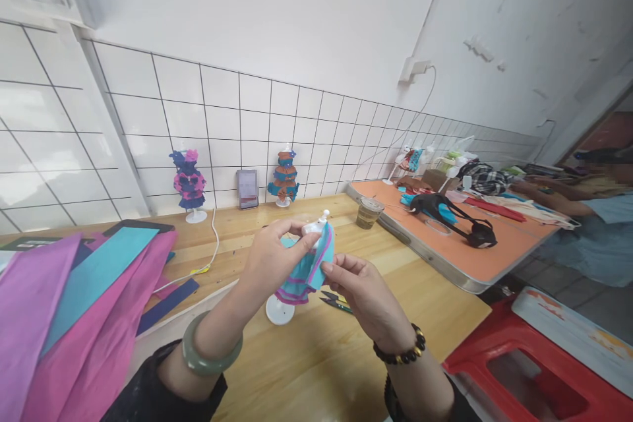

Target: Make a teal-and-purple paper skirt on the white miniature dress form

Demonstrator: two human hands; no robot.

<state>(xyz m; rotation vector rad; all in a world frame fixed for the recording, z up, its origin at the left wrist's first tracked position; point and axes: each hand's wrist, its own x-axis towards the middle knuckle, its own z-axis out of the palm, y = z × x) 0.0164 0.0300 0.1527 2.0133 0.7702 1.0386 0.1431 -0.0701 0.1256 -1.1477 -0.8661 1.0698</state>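
A small white doll dress form [313, 227] stands on a round white base [280, 311] in front of me. Around it hangs a turquoise doll dress [297, 270] with pink-purple trim. My left hand [277, 252] is closed at the upper part of the form, pinching the turquoise fabric against it. With thumb and fingers, my right hand [357, 290] pinches the edge of a turquoise strip with a pink line, on the dress's right side. Thread snips [337, 302] with a green handle lie on the table just behind my right hand.
Pink, purple and turquoise fabric [109, 277] is piled at the left. Two dressed mini forms [190, 184], a small framed screen [248, 188] and a lidded cup [369, 212] stand farther back. An orange table [455, 257] holds a black bag; a person [588, 211] works there. A red stool [529, 369] stands at right.
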